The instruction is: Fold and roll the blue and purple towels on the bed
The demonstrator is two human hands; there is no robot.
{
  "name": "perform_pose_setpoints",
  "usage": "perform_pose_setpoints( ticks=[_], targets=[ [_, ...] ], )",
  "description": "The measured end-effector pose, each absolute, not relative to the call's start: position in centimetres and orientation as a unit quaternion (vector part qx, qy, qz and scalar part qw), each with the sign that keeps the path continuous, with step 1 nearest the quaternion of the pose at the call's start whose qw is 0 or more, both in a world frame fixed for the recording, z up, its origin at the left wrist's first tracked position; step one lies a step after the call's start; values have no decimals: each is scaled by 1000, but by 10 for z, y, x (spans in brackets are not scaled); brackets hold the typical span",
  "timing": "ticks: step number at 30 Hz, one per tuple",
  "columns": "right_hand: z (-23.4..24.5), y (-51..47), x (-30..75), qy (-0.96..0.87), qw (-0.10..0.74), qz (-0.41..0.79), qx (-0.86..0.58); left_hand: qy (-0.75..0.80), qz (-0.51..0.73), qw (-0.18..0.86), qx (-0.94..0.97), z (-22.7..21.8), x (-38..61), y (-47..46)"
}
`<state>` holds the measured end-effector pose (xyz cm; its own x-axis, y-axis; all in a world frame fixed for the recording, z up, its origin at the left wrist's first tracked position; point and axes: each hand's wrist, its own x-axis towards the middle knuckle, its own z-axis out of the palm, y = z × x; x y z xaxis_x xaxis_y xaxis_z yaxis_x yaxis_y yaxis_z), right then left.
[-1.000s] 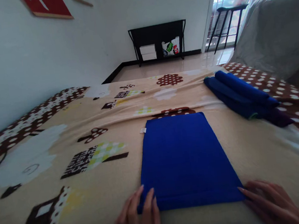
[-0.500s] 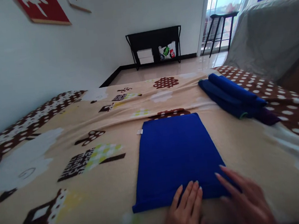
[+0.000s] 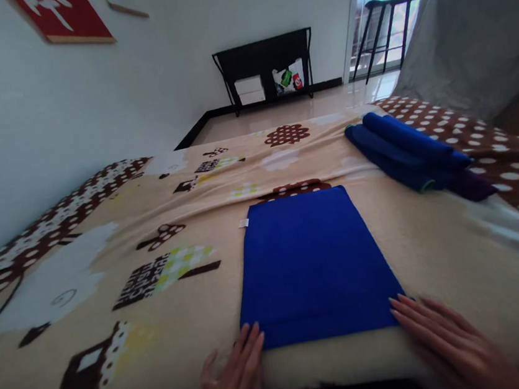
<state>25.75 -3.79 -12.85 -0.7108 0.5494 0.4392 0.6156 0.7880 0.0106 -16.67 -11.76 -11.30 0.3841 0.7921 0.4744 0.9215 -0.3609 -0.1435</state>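
A folded bright blue cloth (image 3: 315,264) lies flat on the patterned beige bed cover (image 3: 160,231), a small white tag at its far left corner. My left hand (image 3: 236,381) rests flat by the cloth's near left corner, fingers stretched out and touching its edge. My right hand (image 3: 449,341) lies flat at the near right corner, fingertips at the cloth's edge. Neither hand holds anything.
Rolled dark blue cloths (image 3: 412,155) lie on the bed at the far right. A grey covered shape (image 3: 471,39) stands behind them. A black rack (image 3: 263,66) with boxes and bags stands against the far wall. A white wall runs along the left.
Half a second ago both hands lay together on the cloth's near right part. They have spread apart to its two near corners, as a second ago. The view shifted slightly.
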Motion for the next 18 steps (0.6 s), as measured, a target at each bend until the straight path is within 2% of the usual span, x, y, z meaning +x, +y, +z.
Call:
perform_pose_setpoints(
  ticks=[6,11,15,18],
  targets=[
    [-127,-30,258,-878,283,-64,-380,-543,-176,201,-796,-100,-191,-112],
    [-122,-20,254,-858,319,-28,-401,-562,-224,140,-784,-90,-207,-99],
    [-114,-13,250,-857,305,6,-415,-568,-191,86,-796,-79,-212,-89],
    [-116,-6,246,-849,261,6,-460,-602,-137,110,-779,-79,-206,-78]
  ],
)
